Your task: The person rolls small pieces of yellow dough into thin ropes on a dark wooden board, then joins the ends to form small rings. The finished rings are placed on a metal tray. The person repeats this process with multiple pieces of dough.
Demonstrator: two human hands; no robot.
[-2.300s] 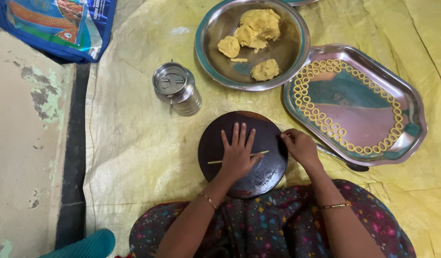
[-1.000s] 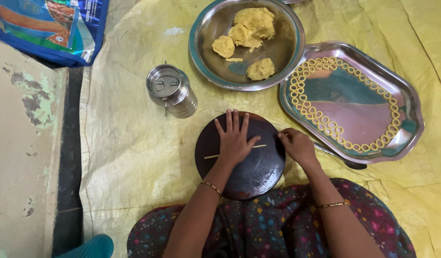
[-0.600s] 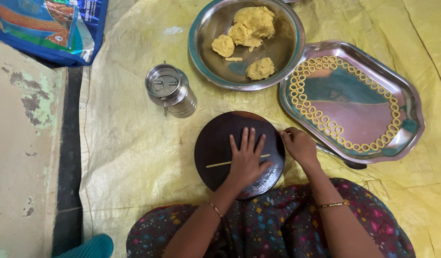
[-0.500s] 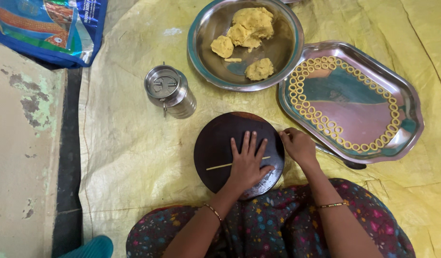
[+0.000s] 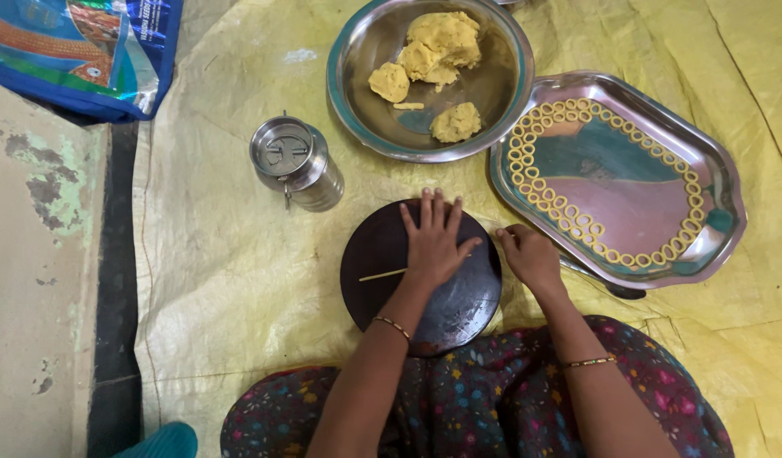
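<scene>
Dough strand (image 5: 382, 275) lies on the dark round board (image 5: 374, 280) under the flat, open left hand (image 5: 432, 246), best rolled with light, even palm pressure, while the right hand (image 5: 531, 256) rests curled at the board's edge, its grip hidden.

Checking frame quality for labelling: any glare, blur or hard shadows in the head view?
Head view: soft, even light, no hard shadows; mild coloured reflections on the steel tray and dough bowl; left hand on the dark round board, the right hand and the thin dough strand all sharp; no obvious motion blur.
</scene>
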